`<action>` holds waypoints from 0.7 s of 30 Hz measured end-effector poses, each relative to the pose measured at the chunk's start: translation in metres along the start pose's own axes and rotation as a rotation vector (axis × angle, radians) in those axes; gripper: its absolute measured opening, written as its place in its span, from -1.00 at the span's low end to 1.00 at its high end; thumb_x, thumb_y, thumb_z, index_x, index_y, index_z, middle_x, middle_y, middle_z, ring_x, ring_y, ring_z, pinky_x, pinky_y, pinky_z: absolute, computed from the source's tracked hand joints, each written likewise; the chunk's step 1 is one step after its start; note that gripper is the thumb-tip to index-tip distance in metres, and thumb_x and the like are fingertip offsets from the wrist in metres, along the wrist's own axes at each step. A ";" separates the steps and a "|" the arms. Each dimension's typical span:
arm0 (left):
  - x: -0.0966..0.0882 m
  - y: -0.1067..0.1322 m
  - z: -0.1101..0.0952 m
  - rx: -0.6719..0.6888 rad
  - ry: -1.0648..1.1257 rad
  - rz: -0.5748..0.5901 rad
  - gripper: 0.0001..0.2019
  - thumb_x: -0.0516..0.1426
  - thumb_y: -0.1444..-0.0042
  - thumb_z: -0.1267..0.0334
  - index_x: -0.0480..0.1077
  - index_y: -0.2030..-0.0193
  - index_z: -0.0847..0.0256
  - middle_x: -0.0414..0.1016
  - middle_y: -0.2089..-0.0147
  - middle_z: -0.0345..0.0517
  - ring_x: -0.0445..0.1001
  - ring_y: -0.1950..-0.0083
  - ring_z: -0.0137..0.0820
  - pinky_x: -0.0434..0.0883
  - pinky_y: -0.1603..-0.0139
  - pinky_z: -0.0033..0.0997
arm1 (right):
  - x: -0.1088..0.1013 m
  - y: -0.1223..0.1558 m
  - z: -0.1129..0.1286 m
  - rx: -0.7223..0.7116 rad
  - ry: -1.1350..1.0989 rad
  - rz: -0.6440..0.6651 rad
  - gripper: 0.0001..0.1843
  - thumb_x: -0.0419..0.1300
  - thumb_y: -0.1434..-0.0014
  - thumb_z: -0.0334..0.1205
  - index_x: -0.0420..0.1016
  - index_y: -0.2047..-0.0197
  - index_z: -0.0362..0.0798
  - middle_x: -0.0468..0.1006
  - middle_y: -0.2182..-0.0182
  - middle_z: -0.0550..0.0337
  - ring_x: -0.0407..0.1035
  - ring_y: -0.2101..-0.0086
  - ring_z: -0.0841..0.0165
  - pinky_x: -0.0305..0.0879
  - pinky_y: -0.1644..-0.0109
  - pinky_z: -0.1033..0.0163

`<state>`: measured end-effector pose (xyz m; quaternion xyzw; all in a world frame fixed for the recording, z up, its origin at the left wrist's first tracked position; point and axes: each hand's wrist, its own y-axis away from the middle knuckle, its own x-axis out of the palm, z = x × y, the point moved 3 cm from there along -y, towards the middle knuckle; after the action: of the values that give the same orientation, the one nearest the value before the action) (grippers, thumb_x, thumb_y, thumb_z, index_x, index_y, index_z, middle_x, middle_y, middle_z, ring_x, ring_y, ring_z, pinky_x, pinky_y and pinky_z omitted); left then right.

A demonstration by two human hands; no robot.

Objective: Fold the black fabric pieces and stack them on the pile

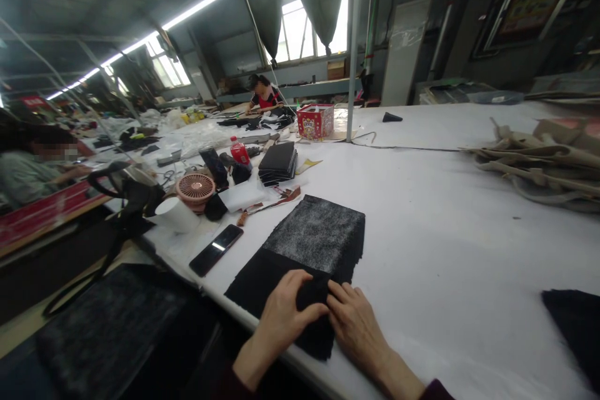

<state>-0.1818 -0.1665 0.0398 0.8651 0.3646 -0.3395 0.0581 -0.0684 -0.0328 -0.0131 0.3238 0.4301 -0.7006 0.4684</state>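
A stack of black fabric pieces [309,244] lies on the white table [445,212] right in front of me; the far part looks greyish, the near part is darker. My left hand [285,309] rests on the near dark piece, fingers curled with the thumb pinching the cloth. Beside it, my right hand [356,319] lies on the same piece, its fingers bent and pressing the fabric edge. The two hands almost touch.
A black phone [215,250] lies left of the fabric, with a white cup [175,215], a pink fan [195,188], a red bottle [240,152] and stacked black pieces [279,162] beyond. Beige bags [539,169] are piled at the right. Another dark cloth [574,325] lies near right. People work at the far left.
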 end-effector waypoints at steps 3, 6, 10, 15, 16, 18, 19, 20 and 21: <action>0.032 -0.008 0.000 -0.042 -0.101 0.028 -0.64 0.26 -0.04 -0.03 0.44 0.14 0.17 0.46 0.18 -0.10 0.44 0.24 -0.33 0.39 0.17 -0.35 | 0.003 0.002 -0.005 0.010 -0.016 -0.025 -0.72 0.05 -0.23 -0.46 0.48 0.10 0.02 0.39 -0.15 0.14 0.28 0.08 0.23 0.21 0.01 0.09; 0.040 -0.011 0.010 -0.058 -0.151 0.064 -0.69 0.20 -0.11 -0.04 0.43 0.22 0.17 0.45 0.25 -0.15 0.39 0.34 -0.40 0.35 0.25 -0.40 | 0.006 0.002 -0.010 0.012 -0.045 -0.040 -0.72 0.03 -0.25 -0.45 0.48 0.11 0.01 0.45 -0.08 0.13 0.30 0.11 0.24 0.25 0.01 0.10; 0.034 -0.010 0.011 0.001 -0.202 0.141 -0.75 0.23 -0.09 0.09 0.43 0.13 0.14 0.46 0.17 -0.16 0.43 0.26 -0.39 0.34 0.23 -0.44 | 0.008 0.001 -0.012 -0.001 -0.022 -0.059 -0.71 0.01 -0.24 -0.46 0.47 0.07 -0.04 0.45 -0.08 0.07 0.30 0.10 0.21 0.27 0.01 0.06; 0.033 -0.011 0.002 -0.010 -0.309 0.167 -0.70 0.22 -0.05 0.12 0.41 0.08 0.14 0.46 0.13 -0.13 0.46 0.18 -0.31 0.35 0.19 -0.39 | 0.010 0.001 -0.011 -0.019 -0.011 -0.058 -0.65 0.01 -0.22 -0.50 0.44 0.00 -0.05 0.44 -0.07 0.07 0.30 0.09 0.20 0.27 0.01 0.06; 0.034 -0.012 0.000 -0.020 -0.340 0.160 -0.74 0.20 -0.06 0.15 0.41 0.11 0.14 0.46 0.15 -0.12 0.47 0.17 -0.29 0.35 0.17 -0.38 | 0.010 0.001 -0.011 -0.029 -0.004 -0.065 -0.63 0.00 -0.22 -0.51 0.43 -0.02 -0.05 0.44 -0.07 0.06 0.30 0.08 0.20 0.27 0.01 0.06; 0.039 -0.013 -0.002 -0.055 -0.379 0.135 -0.81 0.15 -0.06 0.22 0.40 0.16 0.15 0.45 0.17 -0.10 0.47 0.16 -0.26 0.34 0.12 -0.33 | 0.010 0.001 -0.011 -0.047 0.017 -0.082 -0.63 -0.01 -0.22 -0.50 0.44 -0.02 -0.06 0.44 -0.08 0.05 0.30 0.08 0.19 0.27 0.02 0.06; 0.041 -0.014 -0.003 -0.087 -0.354 0.113 -0.83 0.14 -0.05 0.26 0.40 0.18 0.16 0.45 0.17 -0.09 0.47 0.15 -0.24 0.33 0.10 -0.30 | 0.010 0.001 -0.011 -0.053 0.027 -0.089 -0.63 -0.02 -0.22 -0.50 0.44 -0.02 -0.06 0.44 -0.08 0.05 0.30 0.08 0.19 0.28 0.02 0.06; 0.044 -0.014 -0.002 -0.126 -0.298 0.083 -0.85 0.14 -0.03 0.30 0.40 0.22 0.17 0.45 0.19 -0.08 0.47 0.15 -0.23 0.31 0.07 -0.27 | 0.010 0.001 -0.011 -0.056 0.035 -0.095 -0.62 -0.02 -0.22 -0.50 0.45 -0.02 -0.06 0.44 -0.08 0.05 0.31 0.08 0.20 0.28 0.03 0.07; 0.046 -0.015 -0.001 -0.165 -0.224 0.051 -0.87 0.13 -0.01 0.32 0.40 0.26 0.17 0.45 0.20 -0.08 0.47 0.14 -0.21 0.30 0.05 -0.25 | 0.011 0.001 -0.011 -0.056 0.040 -0.098 -0.61 -0.02 -0.22 -0.50 0.45 -0.03 -0.05 0.44 -0.08 0.05 0.31 0.09 0.20 0.28 0.03 0.07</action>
<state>-0.1684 -0.1282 0.0140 0.8231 0.3606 -0.4010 0.1778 -0.0708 -0.0266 -0.0273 0.3032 0.4743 -0.7035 0.4338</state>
